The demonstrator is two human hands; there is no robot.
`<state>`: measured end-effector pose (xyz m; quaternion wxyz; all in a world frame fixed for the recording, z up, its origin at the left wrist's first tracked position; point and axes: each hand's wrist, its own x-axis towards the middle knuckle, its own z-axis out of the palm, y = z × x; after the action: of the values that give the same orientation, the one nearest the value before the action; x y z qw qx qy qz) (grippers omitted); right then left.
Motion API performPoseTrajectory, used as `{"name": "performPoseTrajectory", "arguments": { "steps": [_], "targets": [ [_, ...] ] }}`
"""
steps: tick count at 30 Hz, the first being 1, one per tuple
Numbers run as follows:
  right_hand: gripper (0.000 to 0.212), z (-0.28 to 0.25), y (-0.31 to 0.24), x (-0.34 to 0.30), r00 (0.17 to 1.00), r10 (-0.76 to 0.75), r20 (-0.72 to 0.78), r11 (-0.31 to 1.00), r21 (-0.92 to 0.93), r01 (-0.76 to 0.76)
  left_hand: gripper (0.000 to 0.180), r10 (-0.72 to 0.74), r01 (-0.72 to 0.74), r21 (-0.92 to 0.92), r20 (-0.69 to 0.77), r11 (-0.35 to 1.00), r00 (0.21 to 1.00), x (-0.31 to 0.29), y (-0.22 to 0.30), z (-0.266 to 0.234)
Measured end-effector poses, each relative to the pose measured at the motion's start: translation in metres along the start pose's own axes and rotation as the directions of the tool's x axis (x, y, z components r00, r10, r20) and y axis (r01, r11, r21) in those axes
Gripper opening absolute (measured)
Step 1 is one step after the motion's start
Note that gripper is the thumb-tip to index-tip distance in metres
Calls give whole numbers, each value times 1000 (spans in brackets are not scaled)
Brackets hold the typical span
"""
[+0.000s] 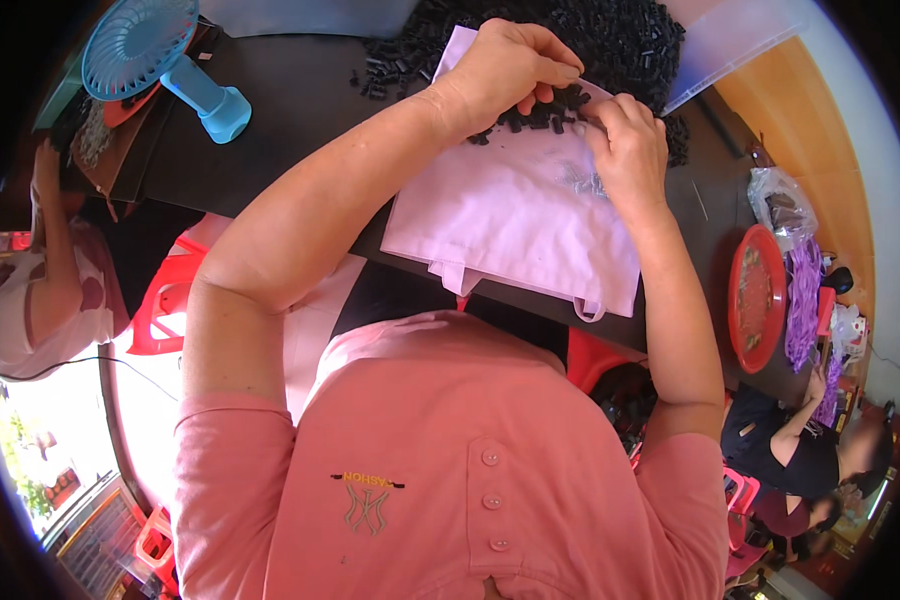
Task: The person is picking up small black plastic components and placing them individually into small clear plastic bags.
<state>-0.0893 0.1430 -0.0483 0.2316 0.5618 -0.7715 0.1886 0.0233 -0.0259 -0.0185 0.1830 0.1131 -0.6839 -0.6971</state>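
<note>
A pink cloth bag (pixel 500 215) with short handles lies flat on the dark table in front of me. Past its far edge spreads a big heap of small black tube-like pieces (pixel 560 45), and some of them rest on the bag. Over these pieces my left hand (pixel 515 70) is bent, thumb and fingertips pinched together; whatever is between them is too small to make out. To its right, my right hand (pixel 625 145) has curled fingers close to the pieces, with the fingertips pressed together. Its grip is hidden too.
A blue handheld fan (pixel 205 95) stands at the far left of the table. To the right are a red round tray (pixel 757 298), purple strands (pixel 802 300) and a clear plastic bag (pixel 782 205). A translucent bin (pixel 730 50) borders the heap. Other people sit at left and lower right.
</note>
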Motion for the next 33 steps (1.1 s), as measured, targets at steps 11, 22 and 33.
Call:
{"name": "performPoseTrajectory", "arguments": {
  "steps": [11, 22, 33],
  "targets": [
    [9, -19, 0, 6, 964, 263, 31, 769, 597, -229, 17, -17, 17, 10, 69, 1000, 997, -2, -7, 6],
    [14, -43, -18, 9, 892, 402, 208, 370, 854, -366, 20, -42, 45, -13, 154, 999, 987, -9, -8, 17],
    [14, -44, -15, 7, 948, 312, 66, 640, 723, -261, 21, -28, 34, -25, 188, 999, 982, -13, -5, 22]
  ]
}}
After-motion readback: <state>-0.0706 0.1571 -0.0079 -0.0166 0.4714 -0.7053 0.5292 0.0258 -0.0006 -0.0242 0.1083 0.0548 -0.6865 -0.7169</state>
